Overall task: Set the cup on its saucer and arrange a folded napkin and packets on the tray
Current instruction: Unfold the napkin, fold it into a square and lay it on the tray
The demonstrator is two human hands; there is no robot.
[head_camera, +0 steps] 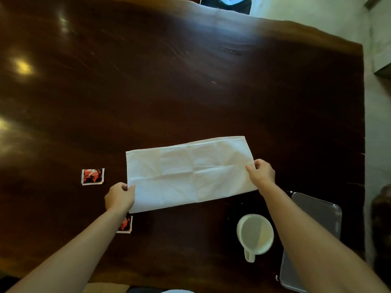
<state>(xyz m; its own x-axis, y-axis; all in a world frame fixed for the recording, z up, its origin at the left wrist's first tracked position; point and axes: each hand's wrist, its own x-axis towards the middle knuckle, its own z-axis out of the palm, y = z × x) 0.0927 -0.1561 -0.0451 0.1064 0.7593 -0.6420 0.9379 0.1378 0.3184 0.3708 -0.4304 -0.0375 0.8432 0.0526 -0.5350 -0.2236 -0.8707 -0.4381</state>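
Note:
A white cloth napkin (190, 172) lies as a wide rectangle on the dark wooden table, creased from earlier folds. My left hand (119, 196) pinches its near left corner. At the right edge, my right hand (262, 173) grips the napkin. A white cup (255, 234) with its handle toward me stands on a dark saucer (231, 218) at the lower right. Beside it, partly under my right forearm, lies a grey metal tray (317, 210). One red packet (92, 176) lies left of the napkin. A second red packet (125, 225) peeks out beneath my left wrist.
The dark wooden table (169, 81) stretches far ahead and to the left, with bright light reflections on the left side. Its right edge runs next to the tray, with pale floor (376, 123) beyond. A dark shape shows at the top beyond the far edge.

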